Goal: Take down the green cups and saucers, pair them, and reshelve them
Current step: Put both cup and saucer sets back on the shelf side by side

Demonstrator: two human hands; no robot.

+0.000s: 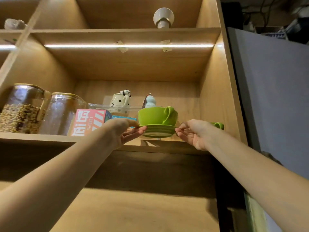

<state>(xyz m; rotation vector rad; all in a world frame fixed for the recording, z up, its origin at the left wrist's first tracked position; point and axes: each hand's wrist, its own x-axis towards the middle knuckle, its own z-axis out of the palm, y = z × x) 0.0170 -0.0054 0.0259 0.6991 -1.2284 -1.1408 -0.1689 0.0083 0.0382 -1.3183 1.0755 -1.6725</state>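
At the front edge of the shelf (103, 139), toward its right end: a green cup (155, 116) sits on a green saucer (158, 130), the pair carried just above the board.
Left hand (124, 131): pinched onto the saucer's left rim, thumb over, fingers under.
Right hand (194, 133): pinched onto the saucer's right rim the same way.
Cup seat: loose on the saucer, handle turned to the right and front; nothing but gravity holds it.
Risk, tilt: if one hand drops lower than the other, I judge the cup could slide across the glazed saucer and go over the shelf's front edge.
Risk, knock: a second green cup (218, 125) stands near the right corner, mostly hidden behind the right hand; setting down too far right could clip it.
Risk, left neighbours: the pink box (87, 122) stands just beside the left hand, so a drift left could nudge it.
Count, green cups: two in view.
Count, green saucers: one seen; whether the second cup has one under it cannot be told.
Count, glass jars (21, 109): two, at the shelf's left end.
Count, figurines (121, 101): two, along the back edge.
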